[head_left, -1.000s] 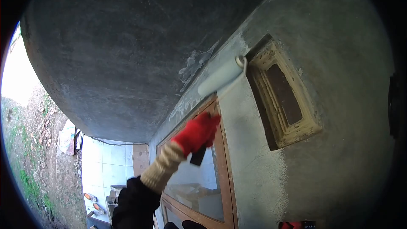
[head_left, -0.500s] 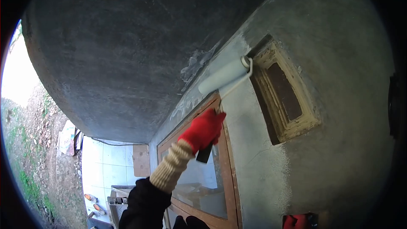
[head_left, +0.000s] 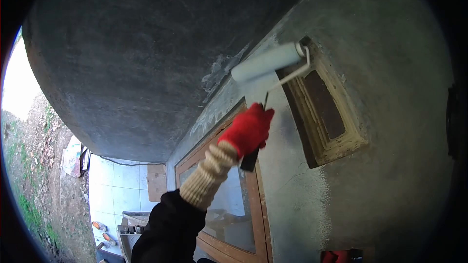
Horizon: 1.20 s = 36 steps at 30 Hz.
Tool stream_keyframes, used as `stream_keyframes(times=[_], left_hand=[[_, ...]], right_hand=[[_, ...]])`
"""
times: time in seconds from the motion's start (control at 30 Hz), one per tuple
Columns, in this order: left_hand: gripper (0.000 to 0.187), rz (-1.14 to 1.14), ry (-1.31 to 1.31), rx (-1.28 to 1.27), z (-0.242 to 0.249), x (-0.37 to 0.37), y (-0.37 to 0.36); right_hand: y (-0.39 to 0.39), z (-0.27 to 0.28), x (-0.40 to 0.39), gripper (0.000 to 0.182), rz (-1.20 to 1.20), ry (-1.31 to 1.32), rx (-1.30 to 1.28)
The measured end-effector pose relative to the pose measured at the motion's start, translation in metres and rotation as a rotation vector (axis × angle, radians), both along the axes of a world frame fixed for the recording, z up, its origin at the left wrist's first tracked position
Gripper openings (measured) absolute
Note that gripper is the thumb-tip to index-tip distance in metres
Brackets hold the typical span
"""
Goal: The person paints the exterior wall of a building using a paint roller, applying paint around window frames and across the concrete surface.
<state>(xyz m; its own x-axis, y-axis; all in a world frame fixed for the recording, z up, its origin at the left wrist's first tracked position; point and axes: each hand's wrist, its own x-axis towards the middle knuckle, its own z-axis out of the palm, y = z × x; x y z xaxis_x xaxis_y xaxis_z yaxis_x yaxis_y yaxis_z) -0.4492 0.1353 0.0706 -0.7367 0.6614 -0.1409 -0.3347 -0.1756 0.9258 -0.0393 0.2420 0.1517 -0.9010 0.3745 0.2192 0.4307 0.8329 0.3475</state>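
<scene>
My left hand (head_left: 249, 131), in a red glove with a cream knitted cuff, is closed round the dark handle (head_left: 250, 159) of a paint roller. The pale roller sleeve (head_left: 267, 62) lies high on the grey wall (head_left: 287, 136), just beneath the dark overhead surface (head_left: 126, 58). Its right end and wire frame overlap the upper part of a recessed opening (head_left: 324, 104). At the bottom edge a cut-off red shape (head_left: 336, 256) matches the glove's colour; whether it is my right hand I cannot make out.
Below the roller is a wooden frame (head_left: 261, 204) with glass panes. Pale floor tiles (head_left: 109, 180) lie far below at the left, with a pair of shoes (head_left: 105, 232) and metal-looking structure (head_left: 131, 238). Beyond is ground with stones and grass (head_left: 36, 214).
My left hand has moved up and to the right with the roller. The sleeve has risen along the wall and now overlaps the top of the recessed opening.
</scene>
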Motion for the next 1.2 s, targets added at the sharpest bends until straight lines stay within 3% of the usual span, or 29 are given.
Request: stream_keyframes(times=[0.1, 0.2, 0.3, 0.43, 0.57, 0.63, 0.83, 1.0, 1.1, 1.2], left_hand=[[0.03, 0.027, -0.085, 0.251, -0.01, -0.047, 0.02], [0.022, 0.09, -0.153, 0.217, -0.001, -0.011, 0.01], [0.021, 0.065, -0.351, 0.209, -0.029, 0.045, 0.001], [0.024, 0.056, -0.394, 0.267, -0.045, 0.045, -0.004], [0.024, 0.126, -0.15, 0.215, -0.05, -0.045, 0.018], [0.026, 0.154, -0.165, 0.285, -0.051, -0.082, 0.034], [0.024, 0.164, -0.162, 0.269, -0.046, -0.083, 0.044], [0.026, 0.138, -0.174, 0.186, -0.045, -0.009, 0.015], [0.024, 0.084, -0.326, 0.244, -0.062, 0.051, -0.006], [0.023, 0.235, -0.47, 0.284, -0.067, 0.132, -0.025]], right_hand=[[-0.005, 0.004, -0.006, 0.015, -0.003, 0.003, -0.008], [-0.01, 0.007, -0.011, 0.015, -0.004, 0.005, -0.023], [-0.012, 0.01, -0.009, 0.016, -0.007, 0.005, -0.031], [-0.016, 0.013, -0.013, 0.016, -0.011, 0.001, -0.043], [-0.019, 0.015, -0.016, 0.017, -0.011, 0.0, -0.051], [-0.018, 0.017, -0.02, 0.017, -0.009, -0.001, -0.049], [-0.019, 0.021, -0.03, 0.019, 0.018, 0.029, -0.063], [-0.014, 0.005, -0.023, 0.011, 0.023, 0.243, -0.108], [-0.014, 0.009, -0.025, 0.011, 0.206, 0.312, -0.137], [-0.017, 0.007, -0.022, 0.01, 0.212, 0.365, -0.155]])
